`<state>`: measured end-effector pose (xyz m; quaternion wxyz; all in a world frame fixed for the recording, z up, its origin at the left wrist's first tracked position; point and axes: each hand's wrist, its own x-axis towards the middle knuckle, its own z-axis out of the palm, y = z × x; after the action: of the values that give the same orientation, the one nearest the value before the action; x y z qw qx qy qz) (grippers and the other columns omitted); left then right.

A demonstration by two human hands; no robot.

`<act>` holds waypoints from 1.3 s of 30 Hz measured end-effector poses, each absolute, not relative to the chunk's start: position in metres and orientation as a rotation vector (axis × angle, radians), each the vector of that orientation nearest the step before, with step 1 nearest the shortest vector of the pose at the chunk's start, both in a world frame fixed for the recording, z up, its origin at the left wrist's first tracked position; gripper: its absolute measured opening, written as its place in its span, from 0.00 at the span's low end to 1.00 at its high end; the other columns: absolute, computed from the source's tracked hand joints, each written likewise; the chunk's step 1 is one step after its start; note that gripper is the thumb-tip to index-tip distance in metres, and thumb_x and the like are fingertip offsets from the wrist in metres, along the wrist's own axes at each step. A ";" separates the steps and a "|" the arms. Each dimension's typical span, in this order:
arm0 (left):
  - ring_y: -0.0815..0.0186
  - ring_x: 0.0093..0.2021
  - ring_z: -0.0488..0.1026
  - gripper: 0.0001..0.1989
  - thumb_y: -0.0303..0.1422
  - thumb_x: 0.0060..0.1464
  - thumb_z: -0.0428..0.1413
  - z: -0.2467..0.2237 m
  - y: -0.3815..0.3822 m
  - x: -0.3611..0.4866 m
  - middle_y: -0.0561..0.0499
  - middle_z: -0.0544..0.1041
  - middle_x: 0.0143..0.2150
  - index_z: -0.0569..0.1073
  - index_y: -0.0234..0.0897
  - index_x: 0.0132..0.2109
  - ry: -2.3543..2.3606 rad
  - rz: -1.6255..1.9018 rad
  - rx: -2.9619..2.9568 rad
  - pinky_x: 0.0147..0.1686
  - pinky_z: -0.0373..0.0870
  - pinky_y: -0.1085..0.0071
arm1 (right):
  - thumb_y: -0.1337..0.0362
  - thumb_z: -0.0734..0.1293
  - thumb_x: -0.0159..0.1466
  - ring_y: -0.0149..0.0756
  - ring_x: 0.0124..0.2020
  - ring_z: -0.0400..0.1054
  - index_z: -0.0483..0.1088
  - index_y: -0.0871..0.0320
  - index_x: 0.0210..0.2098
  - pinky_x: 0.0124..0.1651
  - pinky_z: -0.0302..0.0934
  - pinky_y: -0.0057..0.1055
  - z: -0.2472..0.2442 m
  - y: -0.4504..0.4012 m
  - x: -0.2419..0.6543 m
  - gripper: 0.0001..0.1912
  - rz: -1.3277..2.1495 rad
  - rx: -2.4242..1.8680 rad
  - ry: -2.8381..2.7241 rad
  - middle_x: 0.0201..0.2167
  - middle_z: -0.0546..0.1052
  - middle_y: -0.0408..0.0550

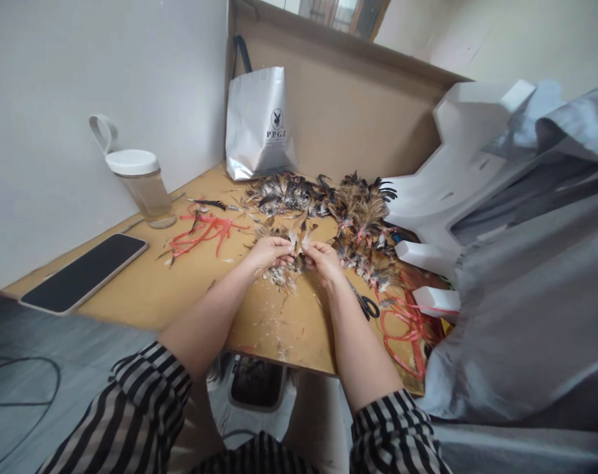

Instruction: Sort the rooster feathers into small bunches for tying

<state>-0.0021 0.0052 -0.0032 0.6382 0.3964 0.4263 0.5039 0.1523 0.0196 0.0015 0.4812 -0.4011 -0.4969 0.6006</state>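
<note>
My left hand (272, 255) and my right hand (323, 258) meet above the middle of the wooden table (259, 316). Each is closed in a pinch on brown and white feathers (299, 238), which stick up between the fingertips. Under and behind my hands lies a small heap of loose feathers (282, 280). Further back spreads a larger pile of dark and speckled feathers (289, 192). To the right are brown feather bundles (361, 204), some with pink ties at the base. Black-handled scissors (368, 306) lie just right of my right wrist, their blades partly hidden.
Red plastic strips (205, 232) lie left of the feathers, more red strips (402, 329) at the right edge. A phone (86, 271), a lidded cup (143, 184) and a silver bag (257, 125) stand or lie around. White foam (427, 164) and grey cloth (536, 289) border the right.
</note>
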 end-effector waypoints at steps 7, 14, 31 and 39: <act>0.73 0.22 0.72 0.11 0.29 0.40 0.62 -0.005 0.005 -0.002 0.47 0.75 0.25 0.72 0.28 0.32 0.934 1.107 0.948 0.19 0.64 0.82 | 0.55 0.71 0.45 0.21 0.13 0.48 0.65 0.60 0.21 0.17 0.39 0.23 0.002 0.016 0.146 0.15 1.350 -0.977 -1.258 0.10 0.60 0.35; 0.75 0.19 0.69 0.10 0.28 0.40 0.62 -0.004 0.005 -0.001 0.49 0.73 0.20 0.73 0.27 0.33 0.961 1.085 0.952 0.19 0.62 0.83 | 0.55 0.71 0.44 0.21 0.13 0.47 0.66 0.59 0.23 0.18 0.38 0.23 0.002 0.013 0.141 0.15 1.341 -0.996 -1.248 0.10 0.61 0.34; 0.73 0.22 0.71 0.08 0.27 0.42 0.61 -0.002 0.004 -0.002 0.46 0.75 0.26 0.73 0.27 0.32 0.908 1.072 0.900 0.19 0.64 0.82 | 0.56 0.71 0.45 0.21 0.12 0.47 0.65 0.59 0.21 0.17 0.39 0.23 0.002 0.012 0.141 0.14 1.337 -0.989 -1.255 0.10 0.61 0.34; 0.76 0.21 0.70 0.05 0.25 0.42 0.61 -0.003 0.007 -0.002 0.47 0.75 0.25 0.73 0.26 0.29 0.894 1.105 0.915 0.21 0.65 0.83 | 0.53 0.70 0.45 0.21 0.12 0.47 0.65 0.59 0.20 0.17 0.38 0.24 0.007 0.011 0.144 0.16 1.317 -1.050 -1.292 0.11 0.62 0.36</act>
<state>-0.0023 0.0065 -0.0031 0.6636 0.4049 0.3958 0.4889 0.1438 0.0109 0.0072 0.4876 -0.4317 -0.5315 0.5416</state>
